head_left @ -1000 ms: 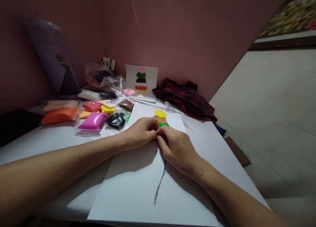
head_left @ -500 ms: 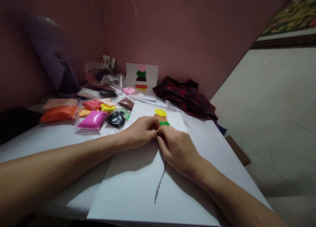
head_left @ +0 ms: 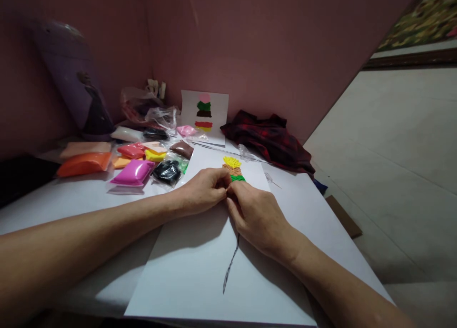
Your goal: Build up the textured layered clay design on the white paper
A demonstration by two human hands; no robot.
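Observation:
My left hand [head_left: 207, 189] and my right hand [head_left: 255, 211] meet over a white sheet of paper [head_left: 185, 271]. The fingertips of both are pinched together, and what lies between them is too small and hidden to name. Just beyond the fingers, a clay picture [head_left: 233, 169] on the sheet shows a yellow band at the top, an orange-brown one under it, then green; its lower part is covered by my hands. Nearer to me, a dark drawn line [head_left: 231, 266] runs down the paper from under my right hand.
Bags of coloured clay crowd the left, among them magenta [head_left: 133, 173], orange [head_left: 84, 164] and black [head_left: 167, 172]. A card with coloured layers [head_left: 217, 108] leans on the back wall. Dark red checked cloth [head_left: 267, 135] lies to its right. A purple case [head_left: 67, 71] stands far left.
Both hands stay in almost the same place, fingertips still together. The whole view has shifted very slightly.

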